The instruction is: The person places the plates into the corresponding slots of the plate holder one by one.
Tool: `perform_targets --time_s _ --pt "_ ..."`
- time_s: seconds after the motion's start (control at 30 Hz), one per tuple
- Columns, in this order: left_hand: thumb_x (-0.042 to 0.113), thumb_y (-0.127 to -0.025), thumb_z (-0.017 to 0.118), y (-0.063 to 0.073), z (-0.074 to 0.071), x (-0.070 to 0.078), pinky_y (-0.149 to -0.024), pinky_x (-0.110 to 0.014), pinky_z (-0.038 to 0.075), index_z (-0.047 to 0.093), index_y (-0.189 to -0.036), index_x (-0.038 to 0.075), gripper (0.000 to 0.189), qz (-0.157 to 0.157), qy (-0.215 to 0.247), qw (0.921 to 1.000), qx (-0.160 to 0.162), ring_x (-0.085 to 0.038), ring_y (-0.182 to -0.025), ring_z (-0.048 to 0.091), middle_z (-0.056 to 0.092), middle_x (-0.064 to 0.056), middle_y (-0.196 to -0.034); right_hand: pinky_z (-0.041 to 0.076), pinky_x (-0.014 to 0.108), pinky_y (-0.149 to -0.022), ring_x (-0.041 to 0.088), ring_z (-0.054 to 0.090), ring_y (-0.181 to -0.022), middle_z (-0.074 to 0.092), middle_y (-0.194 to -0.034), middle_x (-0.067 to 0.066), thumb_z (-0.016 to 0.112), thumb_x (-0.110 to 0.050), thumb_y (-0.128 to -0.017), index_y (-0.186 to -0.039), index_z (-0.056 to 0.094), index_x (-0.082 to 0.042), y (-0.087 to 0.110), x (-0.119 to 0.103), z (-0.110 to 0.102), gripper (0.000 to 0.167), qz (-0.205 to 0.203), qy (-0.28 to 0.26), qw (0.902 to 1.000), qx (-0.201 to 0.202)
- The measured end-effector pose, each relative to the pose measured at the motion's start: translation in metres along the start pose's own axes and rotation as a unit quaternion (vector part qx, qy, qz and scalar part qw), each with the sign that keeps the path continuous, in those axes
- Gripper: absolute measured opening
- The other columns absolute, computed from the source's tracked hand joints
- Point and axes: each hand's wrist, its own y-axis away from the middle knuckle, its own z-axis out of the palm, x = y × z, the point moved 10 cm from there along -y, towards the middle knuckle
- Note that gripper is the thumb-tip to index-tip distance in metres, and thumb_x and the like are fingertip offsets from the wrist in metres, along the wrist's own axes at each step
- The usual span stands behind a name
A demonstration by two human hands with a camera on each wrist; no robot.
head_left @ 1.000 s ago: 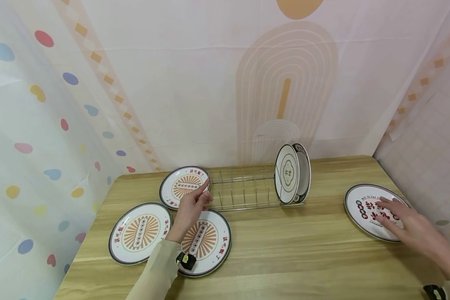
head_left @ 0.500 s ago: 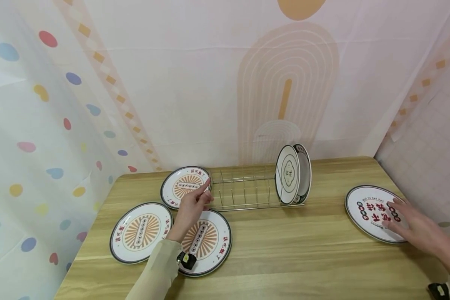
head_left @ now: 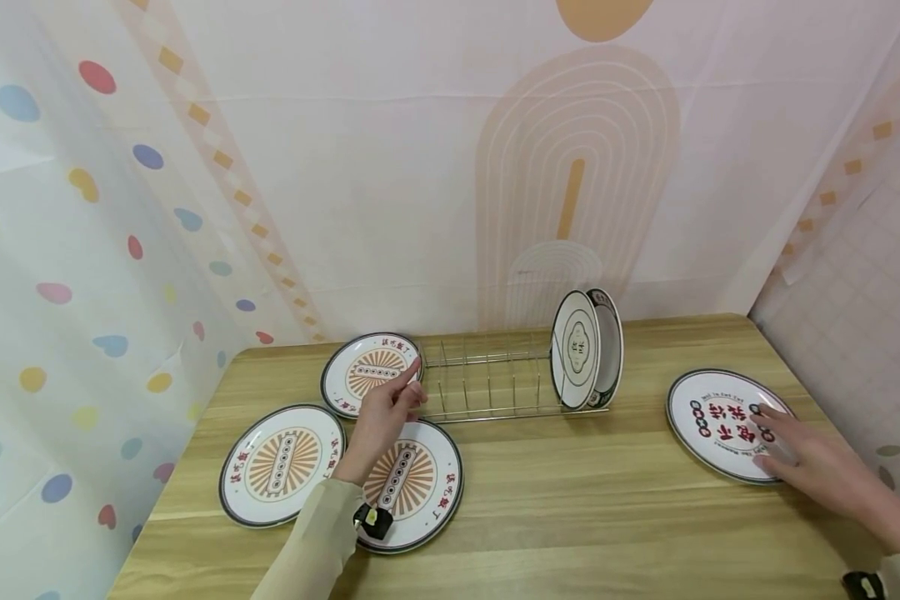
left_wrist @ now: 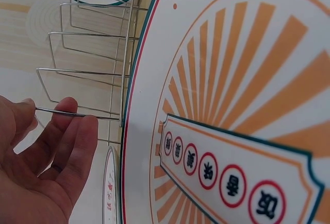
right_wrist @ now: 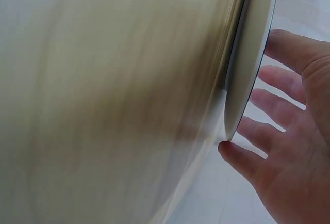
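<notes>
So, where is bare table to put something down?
Widest: the wood in front of the wire rack, between the nearest sunburst plate and the plate by the right hand. Smaller: between that plate and the upright dishes. Crowded: around the left hand, among sunburst plates.

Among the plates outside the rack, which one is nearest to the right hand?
The plate with red characters in its middle, at right; the plates at left show orange sunbursts.

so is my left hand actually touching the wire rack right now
Touching. The left wrist view shows it: the thumb and fingertips of your left hand meet on one upright wire of the wire rack.
</notes>
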Motion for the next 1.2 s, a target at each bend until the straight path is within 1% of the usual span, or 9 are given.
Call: perform_targets --time_s 0.23,0.37,0.5,0.57,0.67,0.77,0.93,1.03,1.2 --pt "0.007 -0.108 0.053 0.0 -0.001 -0.003 -0.076 -0.032 0.064 0.05 -0.154 0.013 0.046 -0.002 -0.004 1.0 0.004 -0.037 -0.095 0.072 0.073 -0.014 -0.101 -0.002 0.003 -0.106 0.065 0.046 -0.123 0.046 -0.139 0.044 0.078 -0.01 -0.09 -0.136 0.051 0.017 -0.003 0.001 0.002 0.06 0.012 -0.043 0.999 0.011" --pt "0.007 -0.108 0.053 0.001 -0.001 -0.003 -0.076 -0.031 0.064 0.05 -0.154 0.012 0.046 0.0 -0.004 1.0 0.006 -0.037 -0.095 0.072 0.073 -0.015 -0.101 0.007 0.003 -0.107 0.065 0.045 -0.124 0.044 -0.138 0.047 0.075 -0.011 -0.094 -0.142 0.042 0.02 -0.006 0.018 -0.002 0.066 0.076 -0.075 0.9942 0.012" --pt "0.006 -0.108 0.053 0.001 -0.001 -0.001 -0.076 -0.031 0.064 0.05 -0.153 0.01 0.045 0.005 -0.002 1.0 0.006 -0.038 -0.095 0.073 0.073 -0.017 -0.099 0.047 0.016 -0.088 0.056 0.06 -0.11 0.054 -0.127 0.044 0.077 -0.014 -0.094 -0.141 0.043 0.019 -0.008 0.031 -0.005 0.067 0.131 -0.074 0.9887 -0.006" --pt "0.005 -0.108 0.053 0.001 -0.002 -0.001 -0.075 -0.031 0.064 0.05 -0.153 0.009 0.045 0.006 -0.001 1.0 0.006 -0.039 -0.095 0.073 0.073 -0.017 -0.098 0.053 0.027 -0.073 0.053 0.064 -0.103 0.058 -0.122 0.043 0.078 -0.015 -0.093 -0.14 0.045 0.017 -0.009 0.034 -0.007 0.066 0.146 -0.074 0.9864 -0.014" --pt "0.005 -0.108 0.053 0.002 -0.002 0.0 -0.075 -0.03 0.064 0.051 -0.153 0.009 0.045 0.007 -0.001 1.0 0.006 -0.039 -0.095 0.072 0.073 -0.018 -0.098 0.057 0.05 -0.078 0.056 0.064 -0.104 0.059 -0.121 0.044 0.076 -0.016 -0.096 -0.141 0.044 0.017 -0.009 0.038 -0.006 0.064 0.169 -0.079 0.9819 -0.034" --pt "0.005 -0.108 0.053 0.001 -0.002 0.0 -0.075 -0.031 0.064 0.05 -0.153 0.008 0.045 0.007 0.001 1.0 0.007 -0.039 -0.095 0.072 0.073 -0.018 -0.098 0.054 0.059 -0.08 0.057 0.064 -0.103 0.061 -0.116 0.043 0.074 -0.017 -0.097 -0.14 0.043 0.019 -0.01 0.041 -0.004 0.064 0.186 -0.088 0.9768 -0.059" --pt "0.007 -0.108 0.054 0.001 -0.002 -0.001 -0.075 -0.031 0.064 0.051 -0.153 0.011 0.045 0.003 0.001 1.0 0.008 -0.037 -0.095 0.072 0.073 -0.015 -0.098 0.057 0.031 -0.068 0.034 0.069 -0.089 0.067 -0.102 0.033 0.072 -0.01 -0.096 -0.135 0.04 0.028 -0.011 0.039 0.005 0.064 0.18 -0.139 0.9692 -0.094" --pt "0.007 -0.108 0.054 0.0 -0.001 -0.001 -0.076 -0.031 0.064 0.051 -0.153 0.012 0.046 -0.001 0.001 1.0 0.006 -0.037 -0.096 0.072 0.073 -0.014 -0.098 0.058 0.025 -0.065 0.018 0.064 -0.085 0.068 -0.099 0.024 0.069 -0.007 -0.098 -0.132 0.043 0.029 -0.007 0.039 0.015 0.056 0.2 -0.197 0.952 -0.123" --pt "0.006 -0.108 0.054 -0.001 -0.001 -0.001 -0.077 -0.032 0.064 0.051 -0.153 0.012 0.046 -0.003 0.003 1.0 0.005 -0.036 -0.097 0.072 0.073 -0.013 -0.098 0.063 0.027 -0.073 0.006 0.064 -0.083 0.065 -0.106 0.019 0.057 -0.007 -0.106 -0.135 0.03 0.033 0.006 0.042 0.025 0.056 0.261 -0.322 0.8983 -0.147"
